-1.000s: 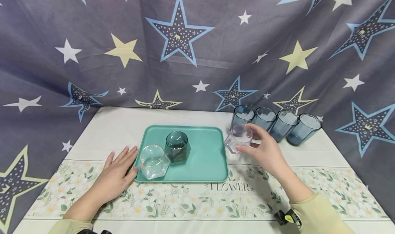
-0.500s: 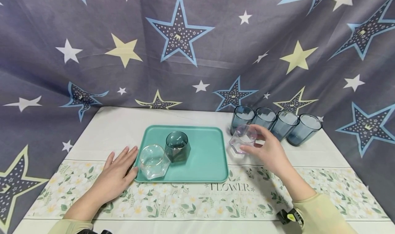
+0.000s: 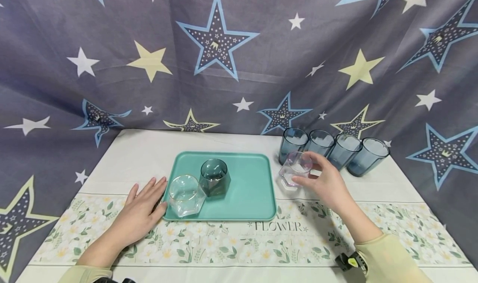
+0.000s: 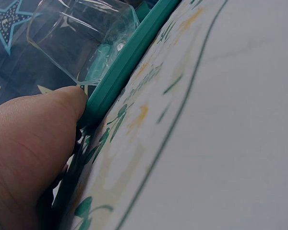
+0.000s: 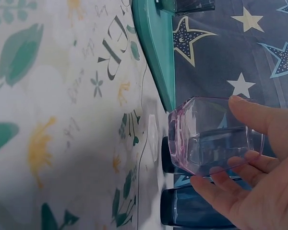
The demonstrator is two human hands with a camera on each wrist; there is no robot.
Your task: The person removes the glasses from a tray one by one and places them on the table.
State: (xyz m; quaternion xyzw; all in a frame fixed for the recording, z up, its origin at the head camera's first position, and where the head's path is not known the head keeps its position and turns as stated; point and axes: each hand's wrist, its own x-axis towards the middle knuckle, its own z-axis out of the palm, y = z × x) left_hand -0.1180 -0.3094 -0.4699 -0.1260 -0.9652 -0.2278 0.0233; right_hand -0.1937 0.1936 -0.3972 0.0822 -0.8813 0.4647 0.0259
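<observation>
My right hand (image 3: pixel 324 182) holds a pinkish clear glass (image 3: pixel 295 169) between thumb and fingers, just right of the tray. In the right wrist view the same glass (image 5: pixel 206 136) has its thick base close over the tablecloth. My left hand (image 3: pixel 140 210) lies flat with fingers spread, its thumb at the left edge of the green tray (image 3: pixel 246 183). Near that thumb, a clear glass (image 3: pixel 186 196) with a gold rim stands in the tray's left front corner. Beside it on the tray is a dark grey glass (image 3: pixel 215 178).
Several tall blue glasses (image 3: pixel 347 152) stand in a row at the back right, right behind the held glass. A star-patterned cloth (image 3: pixel 239 59) hangs behind the table. The white tablecloth (image 3: pixel 142 150) carries a flowered band across its front.
My right hand has carried the pinkish glass slightly to the right, away from the tray's edge. The left hand and the glasses on the tray have stayed in place.
</observation>
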